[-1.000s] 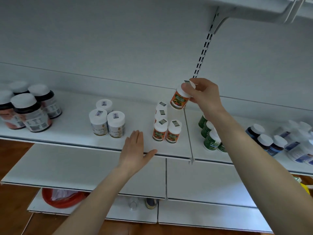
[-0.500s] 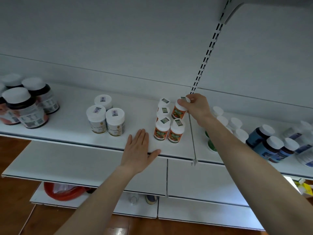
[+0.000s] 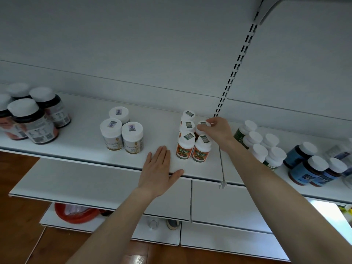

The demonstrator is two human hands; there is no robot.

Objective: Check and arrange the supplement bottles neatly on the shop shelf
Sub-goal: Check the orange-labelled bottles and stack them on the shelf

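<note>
Several orange-labelled supplement bottles with white caps stand in two short rows on the white shelf (image 3: pixel 85 141). My right hand (image 3: pixel 217 131) grips the cap of one orange-labelled bottle (image 3: pixel 200 130) in the right row, behind the front bottle (image 3: pixel 201 149). That bottle stands on the shelf among the others. My left hand (image 3: pixel 159 171) lies flat with straight fingers on the shelf's front edge, just left of the front-left orange bottle (image 3: pixel 185 147).
Three white bottles (image 3: pixel 122 133) stand left of my left hand, and dark bottles (image 3: pixel 32 121) sit at the far left. Green-labelled bottles (image 3: pixel 261 147) and blue bottles (image 3: pixel 312 166) fill the right section. Lower shelves jut out below; a red bowl (image 3: pixel 74 214) sits underneath.
My right hand brought the orange-labelled bottle down from mid-air and set it into the right row on the shelf. The left hand stayed flat on the shelf edge.
</note>
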